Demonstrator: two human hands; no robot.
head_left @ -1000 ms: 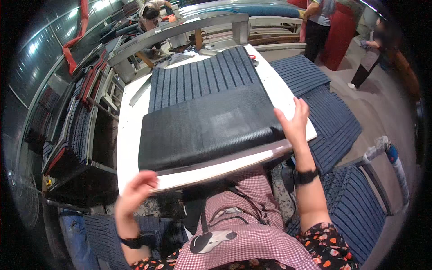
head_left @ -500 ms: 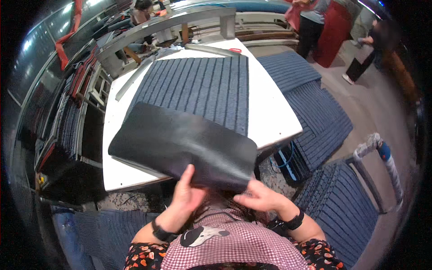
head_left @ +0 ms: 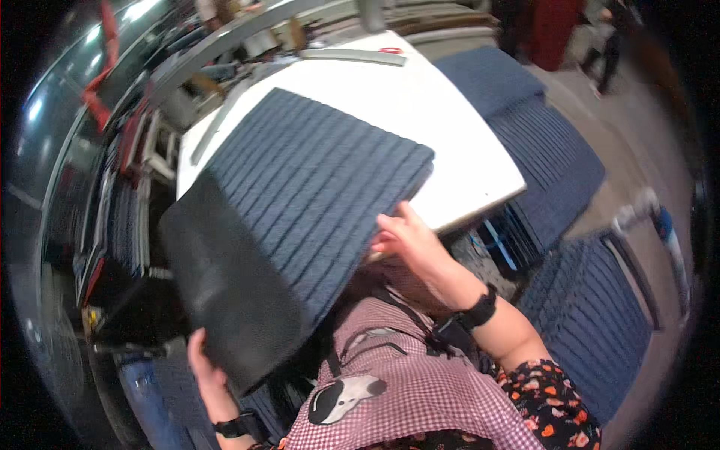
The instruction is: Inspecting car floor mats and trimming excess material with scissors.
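Note:
A blue-grey ribbed mat (head_left: 322, 180) lies turned at an angle on the white table. Its left part is folded over, so the smooth black backing (head_left: 232, 281) faces up and hangs past the table's near edge. My left hand (head_left: 208, 369) grips the outer edge of this black part, fingers partly hidden behind it. At the mat's near right edge my right hand (head_left: 409, 238) is closed, its fingertips on the rim; the grip there is slightly blurred.
The white table (head_left: 480, 161) carries a metal straightedge (head_left: 352, 57) and red-handled scissors (head_left: 390, 50) at its far side. Stacked ribbed mats (head_left: 547, 150) stand to the right, with more mats (head_left: 592, 307) by a wrapped tubular handle (head_left: 671, 247). A person (head_left: 607, 45) is at far right.
The mat has turned clockwise and come nearer, its folded black part swinging to the lower left. My left hand has moved left and down, my right hand up to the ribbed edge.

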